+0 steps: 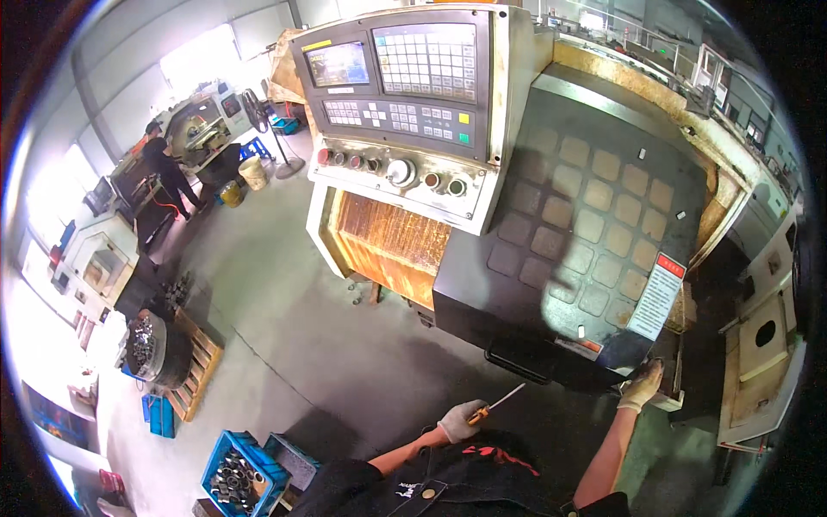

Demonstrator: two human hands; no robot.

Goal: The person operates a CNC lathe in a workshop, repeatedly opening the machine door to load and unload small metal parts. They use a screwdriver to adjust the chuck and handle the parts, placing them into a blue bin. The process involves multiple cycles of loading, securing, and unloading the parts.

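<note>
From head height, the workshop floor is looked down upon by a head-worn fisheye camera, tilted forward. The wearer's torso is caught closest, at the lower edge; the CNC control panel is faced at near range, and the far left wall is bent toward the rim.

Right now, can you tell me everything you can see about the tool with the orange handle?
The tool looks like a screwdriver: a chunky orange handle with dark patches, and a thin, straight, pale shaft that looks like metal. The left hand, in a whitish glove, grips the handle in front of the person's body. The shaft slants up and to the right, its tip seemingly touching nothing. The tip's shape is too small to tell.
</note>
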